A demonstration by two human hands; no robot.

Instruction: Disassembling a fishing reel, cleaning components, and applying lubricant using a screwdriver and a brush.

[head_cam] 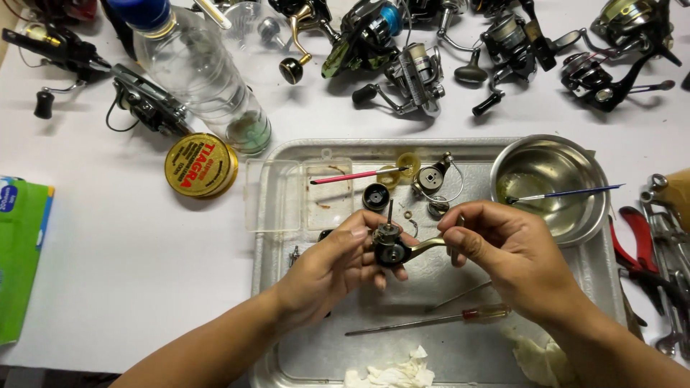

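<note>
Gripping the reel body (390,248) over the metal tray (287,154), the left hand (327,269) is clamped round its dark housing — shaft pointing straight up. The right hand (503,251) pinches the gold handle arm (430,245), which runs sideways toward it — a screwdriver (431,321) lies just below.

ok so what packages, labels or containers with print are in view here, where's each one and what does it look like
Round tin: on the white table left of the metal tray, flat, yellow lid with red print.
Green packet: at the far left edge, soft, green with a blue and white panel, partly cut off.
Plastic bottle: lying top left, clear, blue cap, no label visible.
Clear plastic box: on the tray's left end, open, unprinted.
No screens or signs.
</note>
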